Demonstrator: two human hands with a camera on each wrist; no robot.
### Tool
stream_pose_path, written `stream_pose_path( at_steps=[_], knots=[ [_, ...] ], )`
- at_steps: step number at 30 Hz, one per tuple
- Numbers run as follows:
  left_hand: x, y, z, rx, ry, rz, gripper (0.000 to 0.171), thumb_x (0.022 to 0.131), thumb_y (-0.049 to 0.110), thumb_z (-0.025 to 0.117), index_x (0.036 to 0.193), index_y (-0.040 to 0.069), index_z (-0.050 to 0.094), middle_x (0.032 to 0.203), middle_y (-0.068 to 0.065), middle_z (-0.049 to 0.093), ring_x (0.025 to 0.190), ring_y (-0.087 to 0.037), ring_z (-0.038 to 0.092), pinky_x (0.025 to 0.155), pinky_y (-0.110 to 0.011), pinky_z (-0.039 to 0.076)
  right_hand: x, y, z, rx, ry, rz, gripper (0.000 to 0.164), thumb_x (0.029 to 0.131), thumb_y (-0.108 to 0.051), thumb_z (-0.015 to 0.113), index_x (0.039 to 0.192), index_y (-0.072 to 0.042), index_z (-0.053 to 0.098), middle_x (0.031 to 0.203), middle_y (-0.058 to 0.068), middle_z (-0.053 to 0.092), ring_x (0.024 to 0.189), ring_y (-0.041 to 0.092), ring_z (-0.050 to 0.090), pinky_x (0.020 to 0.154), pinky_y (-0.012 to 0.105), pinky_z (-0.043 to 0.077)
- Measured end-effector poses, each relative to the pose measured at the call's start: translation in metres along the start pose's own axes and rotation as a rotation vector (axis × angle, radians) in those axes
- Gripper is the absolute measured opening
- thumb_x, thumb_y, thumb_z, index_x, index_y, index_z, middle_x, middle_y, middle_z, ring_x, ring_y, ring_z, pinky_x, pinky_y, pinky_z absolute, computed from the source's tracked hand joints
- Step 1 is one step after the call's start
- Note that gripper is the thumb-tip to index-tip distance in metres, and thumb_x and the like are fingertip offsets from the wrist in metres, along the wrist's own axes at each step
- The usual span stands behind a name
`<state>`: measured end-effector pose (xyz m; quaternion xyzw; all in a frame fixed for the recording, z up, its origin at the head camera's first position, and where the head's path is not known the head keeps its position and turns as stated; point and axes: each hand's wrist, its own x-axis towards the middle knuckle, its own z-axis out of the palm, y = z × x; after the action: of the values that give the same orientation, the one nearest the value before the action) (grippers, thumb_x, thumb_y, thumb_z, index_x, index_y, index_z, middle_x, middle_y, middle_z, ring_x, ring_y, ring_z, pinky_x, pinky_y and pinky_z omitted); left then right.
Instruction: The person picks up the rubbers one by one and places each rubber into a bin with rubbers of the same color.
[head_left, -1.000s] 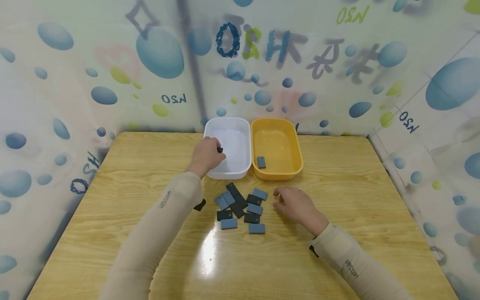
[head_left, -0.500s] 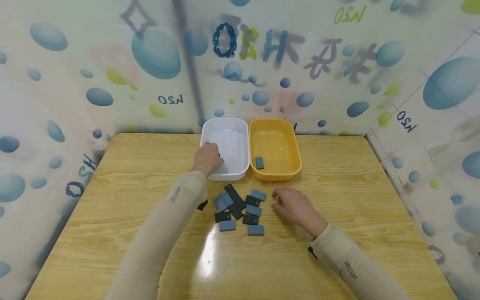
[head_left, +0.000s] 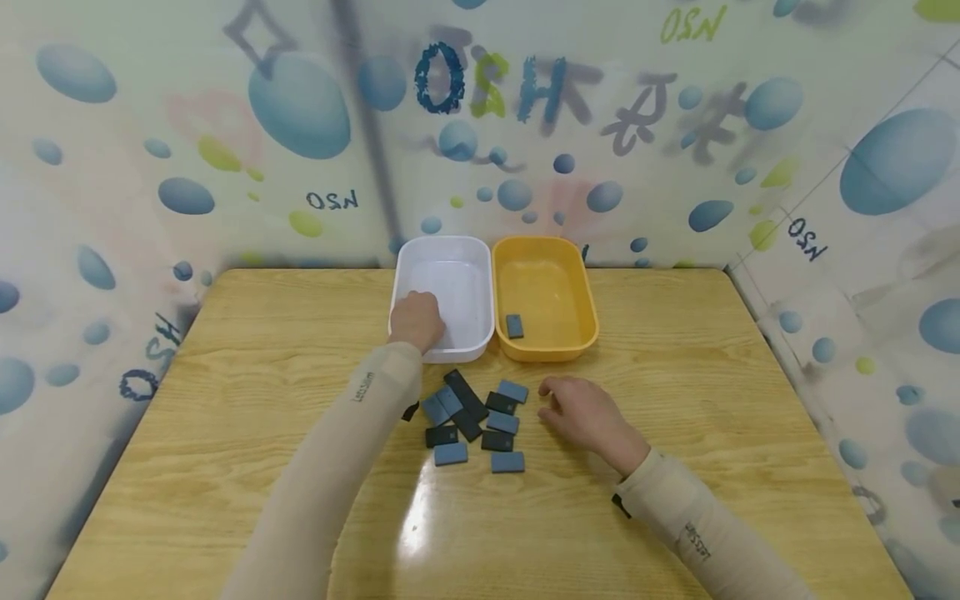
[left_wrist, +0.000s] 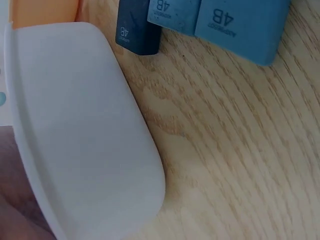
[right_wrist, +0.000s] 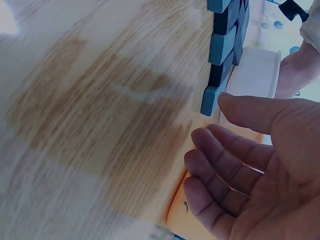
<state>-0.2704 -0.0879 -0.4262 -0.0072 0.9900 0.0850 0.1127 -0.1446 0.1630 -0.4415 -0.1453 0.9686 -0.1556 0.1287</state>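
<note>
My left hand (head_left: 417, 320) reaches down into the left part of the white bin (head_left: 468, 283); its fingers and anything between them are hidden from the head view. The left wrist view shows the bin's outer wall (left_wrist: 85, 120) with part of the hand behind it. My right hand (head_left: 585, 414) rests by the pile with loosely curled fingers, holding nothing, as the right wrist view confirms. Just left of it lie several rectangular erasers: blue ones such as this blue eraser (head_left: 507, 462) and black ones such as this black eraser (head_left: 497, 440). Some carry a "4B" print.
Against the white bin's right side stands a yellow bin (head_left: 547, 283), with one blue-grey eraser (head_left: 513, 326) in its near left corner. Both bins sit near the back edge of the wooden table (head_left: 675, 350), in front of a patterned wall.
My left hand has sunk lower into the white bin, and the black eraser seen in its fingers is now out of sight. My right hand has stayed in place. The view shifts slightly.
</note>
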Motion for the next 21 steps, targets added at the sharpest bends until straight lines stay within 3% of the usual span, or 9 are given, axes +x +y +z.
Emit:
stream_pose_path(
  at_steps=[21],
  knots=[
    [0.0050, -0.0040, 0.0055, 0.077, 0.054, 0.043, 0.022, 0.095, 0.012, 0.050, 0.103, -0.002, 0.065, 0.098, -0.019, 0.067, 0.092, -0.030, 0.067, 0.079, -0.043, 0.059, -0.0001, -0.0014, 0.0015, 0.001, 0.005, -0.013, 0.024, 0.088, -0.025, 0.071, 0.108, -0.011, 0.067, 0.077, -0.003, 0.060, 0.065, 0.012, 0.050, 0.061, 0.029, 0.045]
  ],
)
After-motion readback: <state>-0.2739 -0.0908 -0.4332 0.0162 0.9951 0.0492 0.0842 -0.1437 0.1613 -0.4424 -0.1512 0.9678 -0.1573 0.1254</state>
